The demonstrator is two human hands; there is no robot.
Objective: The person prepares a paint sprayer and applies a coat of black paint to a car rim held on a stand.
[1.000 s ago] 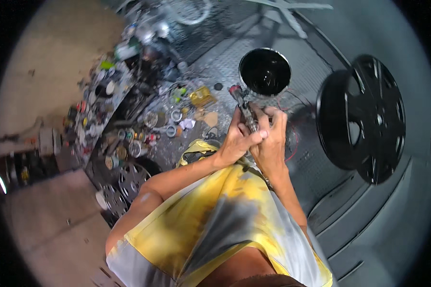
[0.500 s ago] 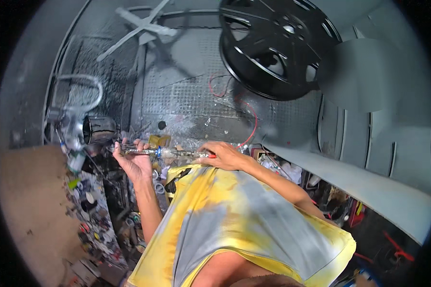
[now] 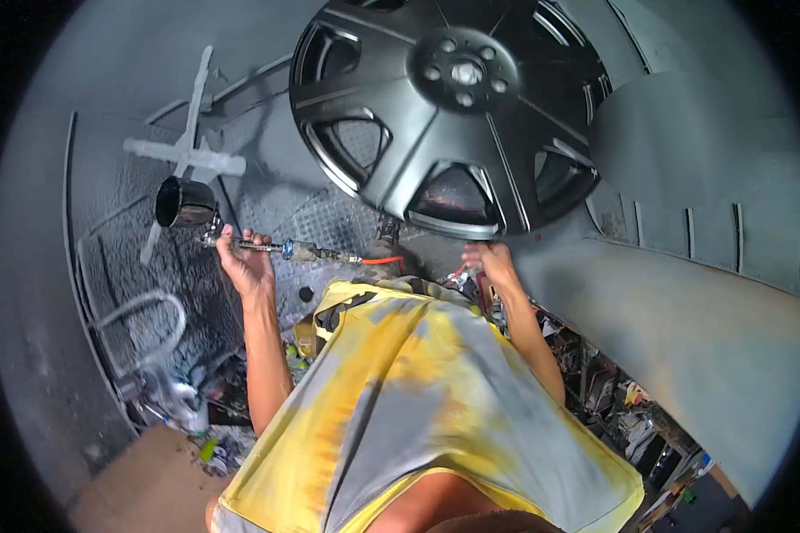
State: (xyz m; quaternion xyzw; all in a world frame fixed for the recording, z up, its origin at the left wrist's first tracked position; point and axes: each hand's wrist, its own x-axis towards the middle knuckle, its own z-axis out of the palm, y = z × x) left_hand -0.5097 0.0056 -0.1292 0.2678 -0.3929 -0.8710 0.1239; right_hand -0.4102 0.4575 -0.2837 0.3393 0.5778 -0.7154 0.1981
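Note:
My left hand [image 3: 249, 259] is closed around the handle of a spray gun [image 3: 267, 247]. A dark, glossy cup [image 3: 187, 206] is on the gun's far-left end, and a blue-ringed fitting joins its other end to a red hose [image 3: 384, 260]. Just below the near rim of a large black alloy wheel [image 3: 400, 133], my right hand [image 3: 493, 265] holds nothing that I can see. Its fingers point left, apart and slightly blurred. The wheel's spoked face is turned up toward me, with a bolt-hole hub at its centre.
A grey-coated cross-shaped stand [image 3: 191, 158] is at the far left. Below it a curved pale tube [image 3: 173, 306] bends near the wall. A long pale panel [image 3: 684, 338] runs along the right, with clutter [image 3: 636, 417] beneath it.
My right hand has left the gun's hose end and moved right, toward the wheel. My left hand still grips the spray gun, now farther forward. The wheel appears larger and nearer in view.

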